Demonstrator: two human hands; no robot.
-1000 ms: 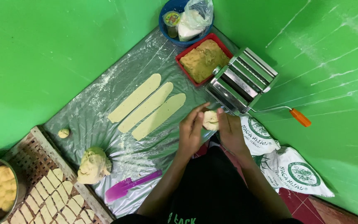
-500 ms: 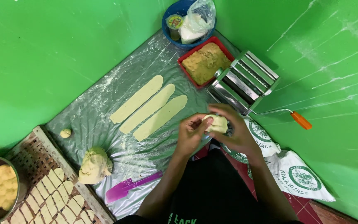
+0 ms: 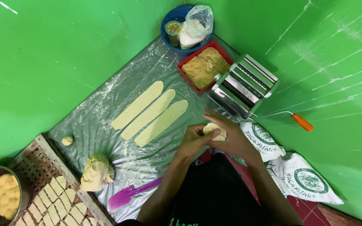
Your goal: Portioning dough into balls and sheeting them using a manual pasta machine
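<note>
Open plastic sheet (image 3: pixel 105 121) left of dough strips (image 3: pixel 149 113) allows passage. Pasta roller (image 3: pixel 244 86) blocks just ahead of both hands (image 3: pixel 214 138); red tray (image 3: pixel 204 67) behind it. Dough lump (image 3: pixel 96 172), purple spatula (image 3: pixel 128 194) obstruct near-left.

this looks like a home food-making spot set up on the floor rather than a proper kitchen. bright green painted walls (image 3: pixel 55 62) meet in a corner, and a floured plastic sheet (image 3: pixel 105 113) is spread over the ground as a work surface. a hand-cranked pasta roller (image 3: pixel 244 86) stands beside a red tray of filling (image 3: pixel 206 67), rolled dough strips (image 3: pixel 149 113) lie on the sheet, and cut pieces sit on a woven tray (image 3: pixel 38 167). flour sacks (image 3: pixel 311 180) lie nearby.
</note>
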